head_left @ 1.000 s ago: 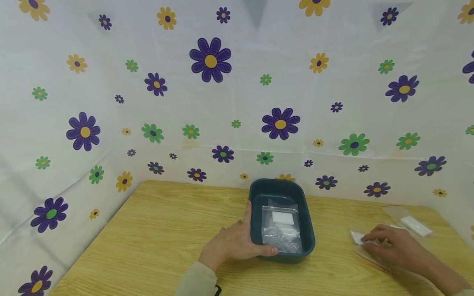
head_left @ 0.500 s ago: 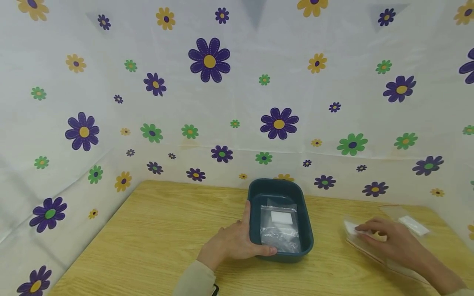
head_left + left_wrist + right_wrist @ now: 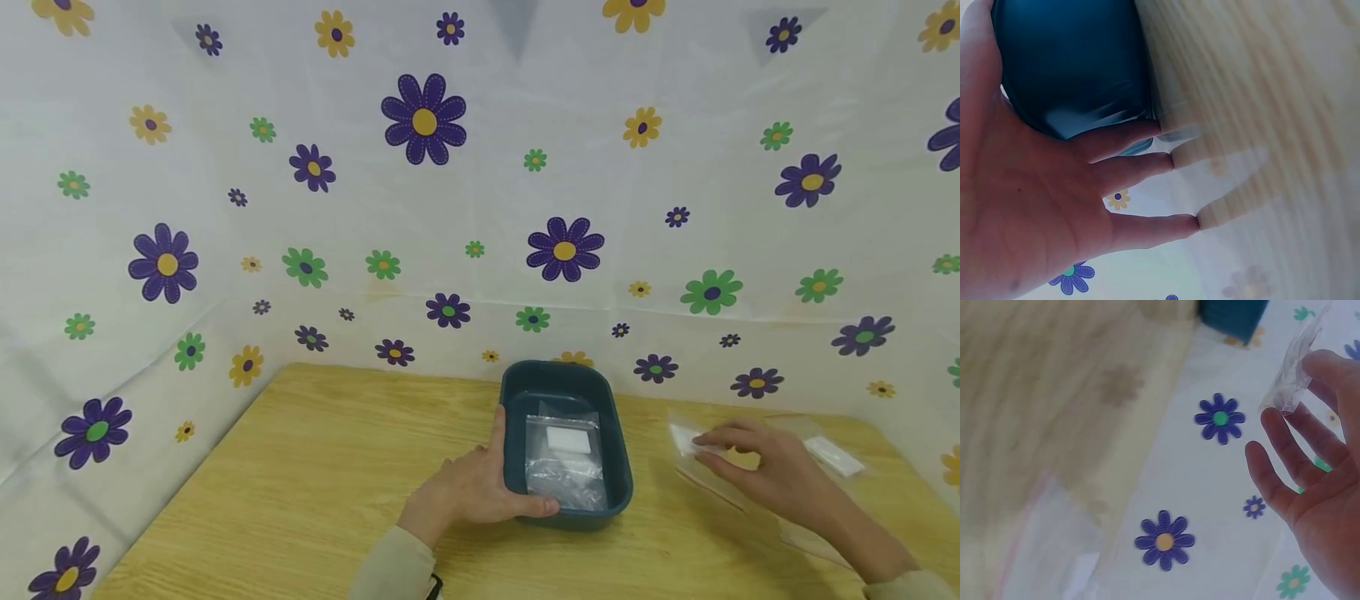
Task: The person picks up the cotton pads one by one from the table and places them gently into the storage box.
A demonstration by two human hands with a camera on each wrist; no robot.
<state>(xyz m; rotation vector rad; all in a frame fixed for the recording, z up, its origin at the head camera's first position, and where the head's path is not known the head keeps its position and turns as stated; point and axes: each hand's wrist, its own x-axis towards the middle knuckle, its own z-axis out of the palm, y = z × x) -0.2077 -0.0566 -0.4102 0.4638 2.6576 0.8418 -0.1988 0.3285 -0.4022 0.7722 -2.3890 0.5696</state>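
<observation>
Over seemingly wooden table (image 3: 337, 458), flowered backdrop (image 3: 483, 200): right grip (image 3: 780, 473) pinching bag (image 3: 683, 440), left grip (image 3: 467, 493) spread.

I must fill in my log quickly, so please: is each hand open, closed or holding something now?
Left hand: open, straight-fingered, against the dark teal plastic tub.
Right hand: closed, pinching a clear plastic bag.

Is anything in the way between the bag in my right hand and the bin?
Nothing visible: only bare tabletop shows between the clear bag in the right hand and the blue bin. The left hand rests against the bin's left side, outside that gap.
</observation>
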